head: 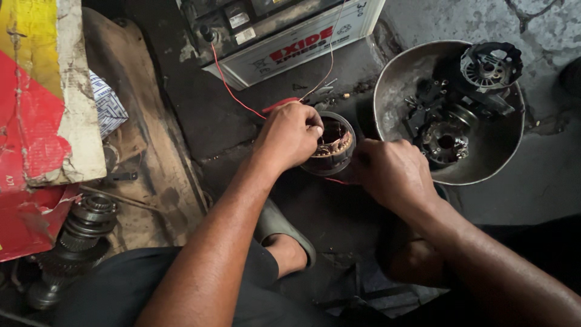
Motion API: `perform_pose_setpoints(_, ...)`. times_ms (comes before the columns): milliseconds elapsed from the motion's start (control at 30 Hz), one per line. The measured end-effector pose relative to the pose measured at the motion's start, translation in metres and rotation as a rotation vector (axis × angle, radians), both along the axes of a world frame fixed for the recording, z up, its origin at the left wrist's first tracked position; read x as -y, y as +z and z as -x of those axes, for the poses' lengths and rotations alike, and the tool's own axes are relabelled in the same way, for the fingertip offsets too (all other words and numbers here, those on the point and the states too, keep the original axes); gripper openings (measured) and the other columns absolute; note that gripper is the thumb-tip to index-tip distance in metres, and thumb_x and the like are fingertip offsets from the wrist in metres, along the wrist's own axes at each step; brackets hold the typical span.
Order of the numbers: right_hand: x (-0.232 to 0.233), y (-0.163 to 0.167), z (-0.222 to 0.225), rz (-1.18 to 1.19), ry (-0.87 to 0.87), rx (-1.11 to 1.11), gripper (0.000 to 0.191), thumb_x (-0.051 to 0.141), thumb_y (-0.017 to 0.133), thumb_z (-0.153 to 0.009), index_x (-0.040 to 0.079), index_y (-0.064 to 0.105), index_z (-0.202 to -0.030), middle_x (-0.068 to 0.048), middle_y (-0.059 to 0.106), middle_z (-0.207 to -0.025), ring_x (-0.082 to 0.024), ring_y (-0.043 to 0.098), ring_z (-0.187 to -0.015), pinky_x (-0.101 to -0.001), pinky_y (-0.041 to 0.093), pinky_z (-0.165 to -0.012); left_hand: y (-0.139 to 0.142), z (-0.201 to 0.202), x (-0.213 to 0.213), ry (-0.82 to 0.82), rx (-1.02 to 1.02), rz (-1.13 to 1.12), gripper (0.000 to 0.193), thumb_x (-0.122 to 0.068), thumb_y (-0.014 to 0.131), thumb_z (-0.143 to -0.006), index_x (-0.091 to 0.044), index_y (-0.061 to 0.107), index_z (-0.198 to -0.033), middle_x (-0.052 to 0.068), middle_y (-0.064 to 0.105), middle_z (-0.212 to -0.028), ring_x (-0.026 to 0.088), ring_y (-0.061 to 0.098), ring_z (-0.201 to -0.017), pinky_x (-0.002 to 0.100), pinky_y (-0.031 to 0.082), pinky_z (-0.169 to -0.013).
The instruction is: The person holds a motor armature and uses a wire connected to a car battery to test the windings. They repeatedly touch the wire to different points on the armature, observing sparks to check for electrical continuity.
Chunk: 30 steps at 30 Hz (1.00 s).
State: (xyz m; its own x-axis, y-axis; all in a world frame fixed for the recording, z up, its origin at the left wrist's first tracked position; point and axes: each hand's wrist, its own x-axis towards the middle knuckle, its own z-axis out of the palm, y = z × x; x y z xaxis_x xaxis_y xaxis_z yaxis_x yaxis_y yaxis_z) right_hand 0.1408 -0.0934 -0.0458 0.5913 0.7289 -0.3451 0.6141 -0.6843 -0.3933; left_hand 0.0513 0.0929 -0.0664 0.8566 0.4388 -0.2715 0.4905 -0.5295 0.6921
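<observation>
Two hands work low over a dark, greasy floor (pixel 230 127) beside a battery (pixel 284 36) and metal bowl (pixel 393 79). Left hand (pixel 290 136) pinches a red wire (pixel 233 94) at the stator (pixel 331 145); right hand (pixel 393 172), fingers curled, touches its side.

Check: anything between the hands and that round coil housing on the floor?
Nothing visible. The left hand rests on the coil housing's rim, holding a red wire; the right hand sits against its right side.
</observation>
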Motion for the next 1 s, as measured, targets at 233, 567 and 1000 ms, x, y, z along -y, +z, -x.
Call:
perform_pose_setpoints(233, -0.0002, -0.0021, -0.0027, -0.007, 0.016, 0.001, 0.023, 0.037, 0.075, -0.085, 0.017, 0.078, -0.094, -0.019, 0.073, -0.08, -0.041, 0.07, -0.078, -0.052, 0.056, -0.071, -0.0081, 0.0016, -0.0011, -0.024, 0.1, -0.061, 0.013, -0.013, 0.074, -0.078, -0.004, 0.079, -0.087, 0.02, 0.074, -0.09, 0.034, 0.073, -0.09, 0.043, 0.055, -0.084)
perform_pose_setpoints(567, -0.0013, -0.0044, -0.0033, -0.068, 0.023, 0.009, 0.029, 0.036, 0.079, -0.073, 0.014, 0.077, -0.093, -0.018, 0.072, -0.077, -0.042, 0.07, -0.074, -0.0529, 0.055, -0.066, -0.0082, 0.0016, -0.0017, -0.006, 0.028, 0.002, 0.014, -0.014, 0.071, -0.081, -0.005, 0.078, -0.09, 0.019, 0.075, -0.084, 0.032, 0.075, -0.085, 0.041, 0.057, -0.081)
perform_pose_setpoints(1000, -0.002, -0.0021, -0.0018, -0.131, 0.01, 0.014, 0.018, 0.027, 0.073, -0.084, 0.016, 0.079, -0.096, -0.019, 0.072, -0.079, -0.041, 0.07, -0.076, -0.0514, 0.056, -0.069, -0.0053, 0.0005, -0.0013, -0.022, 0.013, -0.006, 0.015, -0.014, 0.071, -0.082, -0.007, 0.078, -0.092, 0.019, 0.076, -0.088, 0.032, 0.075, -0.089, 0.041, 0.057, -0.084)
